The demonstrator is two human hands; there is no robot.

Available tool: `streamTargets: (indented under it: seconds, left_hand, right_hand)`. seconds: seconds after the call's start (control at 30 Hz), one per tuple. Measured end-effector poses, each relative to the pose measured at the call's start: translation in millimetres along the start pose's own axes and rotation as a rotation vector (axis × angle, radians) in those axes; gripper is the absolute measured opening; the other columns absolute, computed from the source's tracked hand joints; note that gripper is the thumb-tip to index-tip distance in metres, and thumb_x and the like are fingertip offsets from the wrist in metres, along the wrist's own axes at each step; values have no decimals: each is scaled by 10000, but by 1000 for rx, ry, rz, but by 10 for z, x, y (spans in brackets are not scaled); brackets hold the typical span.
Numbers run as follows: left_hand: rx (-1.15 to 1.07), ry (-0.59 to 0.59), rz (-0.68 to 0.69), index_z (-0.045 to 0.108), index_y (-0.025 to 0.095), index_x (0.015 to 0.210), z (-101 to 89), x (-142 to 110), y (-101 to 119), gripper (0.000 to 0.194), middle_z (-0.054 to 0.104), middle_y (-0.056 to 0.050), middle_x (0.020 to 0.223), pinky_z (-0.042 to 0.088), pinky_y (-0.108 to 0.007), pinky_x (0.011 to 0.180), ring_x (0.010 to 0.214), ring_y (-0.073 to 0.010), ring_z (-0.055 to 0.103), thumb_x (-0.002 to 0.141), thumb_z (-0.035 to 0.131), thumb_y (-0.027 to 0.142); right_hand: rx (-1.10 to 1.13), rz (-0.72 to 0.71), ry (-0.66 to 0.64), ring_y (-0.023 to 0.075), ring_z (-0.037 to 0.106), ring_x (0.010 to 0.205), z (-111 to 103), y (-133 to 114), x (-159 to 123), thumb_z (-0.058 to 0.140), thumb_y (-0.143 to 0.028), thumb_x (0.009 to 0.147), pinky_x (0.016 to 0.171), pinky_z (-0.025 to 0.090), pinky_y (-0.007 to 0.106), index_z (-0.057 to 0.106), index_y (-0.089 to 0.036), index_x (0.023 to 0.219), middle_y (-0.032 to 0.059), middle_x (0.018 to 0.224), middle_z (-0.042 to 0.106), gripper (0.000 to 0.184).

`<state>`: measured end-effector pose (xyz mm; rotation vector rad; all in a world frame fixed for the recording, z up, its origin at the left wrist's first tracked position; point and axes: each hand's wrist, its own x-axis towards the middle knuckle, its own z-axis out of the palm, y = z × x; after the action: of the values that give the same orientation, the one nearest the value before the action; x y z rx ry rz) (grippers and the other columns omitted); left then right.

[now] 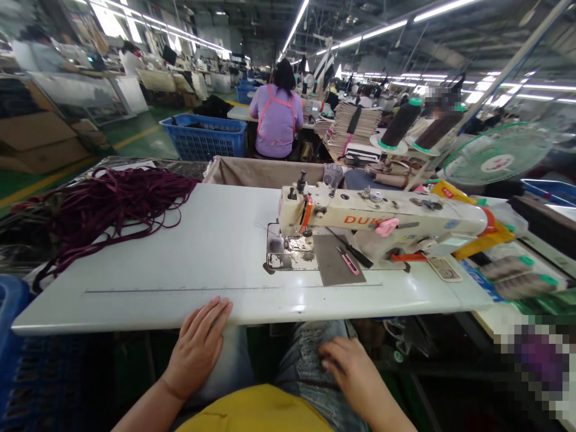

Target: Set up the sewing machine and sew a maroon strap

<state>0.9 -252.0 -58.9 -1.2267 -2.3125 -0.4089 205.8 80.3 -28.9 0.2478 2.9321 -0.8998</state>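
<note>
My left hand (200, 345) lies flat on the front edge of the white sewing table (225, 240), fingers stretched out and holding nothing. Below the table edge, my right hand (348, 363) hangs over the knee of my jeans (306, 354), its fingers loosely bent and slightly apart, with no object visible in them. A white sewing machine (333, 210) stands on the table's right half. Beside its needle area lies a grey flat piece (333, 264), with pink thread snips (348, 260) and a dark-handled tool (357, 255) on it. A tangled heap of maroon straps (121, 207) covers the table's left end.
A ruler strip (225, 291) runs along the table's front. Thread cones (400, 124) and a green fan (499, 156) stand at the right. Behind the table are a fabric-lined bin (256, 172), a blue basket (204, 137) and a seated person (276, 117). Another blue basket (18, 360) stands at left.
</note>
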Motion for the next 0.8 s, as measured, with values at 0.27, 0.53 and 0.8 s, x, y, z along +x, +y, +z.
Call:
streamTargets:
  seconds: [0.27, 0.53, 0.8]
  left_hand:
    - [-431, -29, -152, 669, 214, 1070, -146, 155, 234, 307, 636, -93, 1139, 490, -342, 1000, 1076, -216, 623, 948, 455, 30]
    - [-1242, -684, -164, 632, 241, 1259, -247, 738, 621, 280, 577, -103, 1383, 400, -317, 1156, 1308, -216, 535, 1038, 465, 279]
    - [-1275, -1000, -274, 742, 180, 954, -271, 1120, 757, 551, 633, -33, 809, 451, -268, 730, 775, -186, 567, 967, 489, 670]
  right_hand:
    - [-127, 60, -231, 248, 630, 993, 367, 8, -227, 662, -33, 715, 902, 432, 339, 718, -248, 836, 40, 1026, 693, 253]
    - [223, 96, -222, 195, 612, 928, 96, -94, -33, 575, -62, 744, 862, 423, 281, 659, -205, 874, 17, 923, 671, 211]
    - [417, -23, -84, 196, 616, 878, -524, -176, 111, 614, -382, 909, 807, 441, 280, 687, -219, 866, 27, 889, 660, 183]
